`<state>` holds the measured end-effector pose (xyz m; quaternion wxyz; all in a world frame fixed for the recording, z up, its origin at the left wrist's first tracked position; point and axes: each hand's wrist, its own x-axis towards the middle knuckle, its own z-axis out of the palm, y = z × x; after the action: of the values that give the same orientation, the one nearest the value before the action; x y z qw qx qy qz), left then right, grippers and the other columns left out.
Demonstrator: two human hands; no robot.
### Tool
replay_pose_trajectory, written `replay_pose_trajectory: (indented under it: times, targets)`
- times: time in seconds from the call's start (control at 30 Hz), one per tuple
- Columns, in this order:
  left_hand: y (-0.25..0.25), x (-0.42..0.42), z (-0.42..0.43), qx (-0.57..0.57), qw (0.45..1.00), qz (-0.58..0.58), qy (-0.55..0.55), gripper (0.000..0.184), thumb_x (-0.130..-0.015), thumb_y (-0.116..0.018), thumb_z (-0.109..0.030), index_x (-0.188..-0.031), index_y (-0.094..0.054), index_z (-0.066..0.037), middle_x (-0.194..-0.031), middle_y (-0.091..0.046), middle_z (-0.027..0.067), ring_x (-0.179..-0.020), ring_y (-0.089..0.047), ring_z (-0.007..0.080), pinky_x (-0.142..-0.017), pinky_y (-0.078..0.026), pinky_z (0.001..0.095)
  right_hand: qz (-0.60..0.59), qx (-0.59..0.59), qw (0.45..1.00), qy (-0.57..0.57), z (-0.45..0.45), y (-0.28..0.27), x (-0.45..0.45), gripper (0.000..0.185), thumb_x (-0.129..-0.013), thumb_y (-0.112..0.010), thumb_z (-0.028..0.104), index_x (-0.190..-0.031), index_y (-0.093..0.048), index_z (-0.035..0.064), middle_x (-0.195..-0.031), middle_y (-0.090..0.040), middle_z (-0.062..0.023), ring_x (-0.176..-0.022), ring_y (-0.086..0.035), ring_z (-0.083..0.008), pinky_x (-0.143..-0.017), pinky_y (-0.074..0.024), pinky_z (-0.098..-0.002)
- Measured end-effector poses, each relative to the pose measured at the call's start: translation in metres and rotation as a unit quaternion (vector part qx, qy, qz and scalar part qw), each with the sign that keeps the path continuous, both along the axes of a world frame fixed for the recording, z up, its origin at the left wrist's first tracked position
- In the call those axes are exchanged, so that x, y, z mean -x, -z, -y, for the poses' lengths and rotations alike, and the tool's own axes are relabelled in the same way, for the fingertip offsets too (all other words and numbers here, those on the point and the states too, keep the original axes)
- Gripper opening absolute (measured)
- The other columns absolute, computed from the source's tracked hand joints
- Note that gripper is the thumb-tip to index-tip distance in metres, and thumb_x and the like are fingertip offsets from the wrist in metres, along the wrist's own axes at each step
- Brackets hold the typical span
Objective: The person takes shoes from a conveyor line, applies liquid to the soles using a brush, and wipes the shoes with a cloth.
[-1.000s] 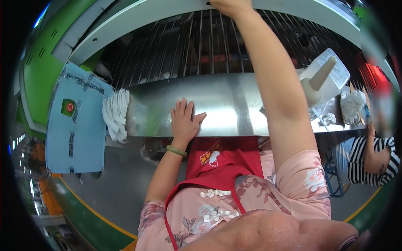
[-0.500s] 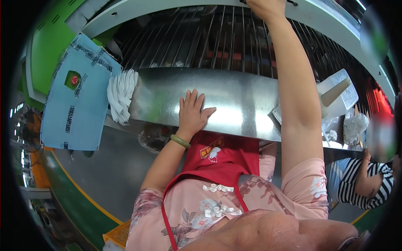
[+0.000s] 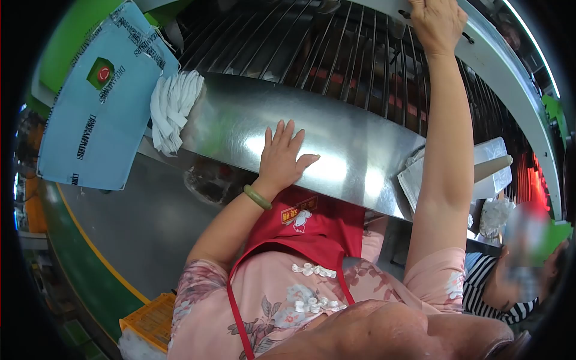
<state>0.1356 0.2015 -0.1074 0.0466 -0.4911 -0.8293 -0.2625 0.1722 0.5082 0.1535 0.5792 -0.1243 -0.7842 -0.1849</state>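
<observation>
My left hand (image 3: 282, 157) lies flat with its fingers spread on the shiny metal shelf (image 3: 240, 114); a green bangle (image 3: 257, 197) is round that wrist. My right arm stretches far forward over the dark metal rods (image 3: 354, 66). At the top edge my right hand (image 3: 439, 27) is curled over a handle on the white curved rail (image 3: 489, 63). The handle's dark ends show on both sides of the hand, while the fingertips are hidden. A bundle of white strips (image 3: 174, 111) rests at the shelf's left end.
A blue taped box (image 3: 90, 129) stands at the left. Right of my arm are a clear plastic container (image 3: 495, 171), a pale cone-shaped piece (image 3: 493, 167) and a crumpled clear bag (image 3: 495, 216). A person in a striped top (image 3: 486, 294) is at the lower right. An orange crate (image 3: 150, 321) sits below.
The view has turned, so the shelf and rods slant down to the right and more of my right hand shows. My left hand stays on the shelf; my right hand stays on the rail handle.
</observation>
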Motion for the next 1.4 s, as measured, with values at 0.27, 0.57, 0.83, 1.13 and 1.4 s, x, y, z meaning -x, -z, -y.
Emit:
replay_pose_trajectory:
  times: [0.27, 0.57, 0.83, 1.13, 1.4]
  targets:
    - [-0.048, 0.079, -0.034, 0.158, 0.979, 0.099, 0.083, 0.075, -0.087, -0.054, -0.062, -0.142, -0.048, -0.011, -0.155, -0.029, 0.0219, -0.147, -0.017, 0.0384, -0.118, -0.01, 0.0538, -0.001, -0.069, 0.992, 0.108, -0.055, 0.006, 0.012, 0.039, -0.09, -0.054, 0.056, -0.108, -0.07, 0.025, -0.101, -0.069, 0.0005, -0.103, -0.06, -0.0241, -0.094, -0.0354, -0.0421]
    - [-0.022, 0.133, -0.071, 0.182, 0.983, 0.016, -0.019, 0.085, -0.091, -0.033, -0.072, -0.152, -0.029, -0.013, -0.159, -0.02, 0.0192, -0.149, -0.007, 0.0368, -0.116, 0.0, 0.0604, -0.024, -0.088, 0.988, 0.123, -0.048, 0.008, 0.017, 0.04, -0.093, -0.049, 0.056, -0.107, -0.07, 0.0251, -0.101, -0.069, 0.002, -0.1, -0.061, -0.0212, -0.092, -0.035, -0.0391]
    - [-0.02, 0.139, -0.071, 0.147, 0.988, 0.033, -0.014, 0.083, -0.091, -0.038, -0.068, -0.149, -0.035, -0.009, -0.155, -0.025, 0.0236, -0.148, -0.01, 0.0402, -0.114, 0.0, 0.0633, -0.007, -0.125, 0.98, -0.155, 0.042, 0.042, 0.025, 0.014, -0.083, -0.068, 0.01, -0.097, -0.069, 0.0063, -0.095, -0.068, -0.0119, -0.092, -0.065, -0.027, -0.083, -0.0474, -0.0411]
    - [-0.027, 0.141, -0.071, 0.167, 0.985, 0.047, 0.001, 0.087, -0.087, -0.042, -0.071, -0.142, -0.044, -0.005, -0.147, -0.038, 0.0238, -0.144, -0.019, 0.0421, -0.11, 0.001, 0.0696, 0.446, 0.305, 0.841, -0.01, -0.085, 0.223, 0.221, 0.032, -0.085, -0.067, 0.032, -0.111, -0.069, 0.0128, -0.109, -0.069, -0.0133, -0.099, -0.067, -0.0297, -0.082, -0.0539, -0.0392]
    - [-0.027, 0.145, -0.07, 0.161, 0.986, 0.039, -0.001, 0.084, -0.087, -0.041, -0.07, -0.136, -0.05, -0.003, -0.142, -0.043, 0.0232, -0.141, -0.025, 0.0415, -0.109, -0.002, 0.0726, 0.446, 0.237, 0.859, 0.088, -0.185, 0.243, 0.346, 0.037, -0.085, -0.068, 0.031, -0.117, -0.065, 0.0105, -0.112, -0.067, -0.0136, -0.099, -0.066, -0.0287, -0.082, -0.0545, -0.0404]
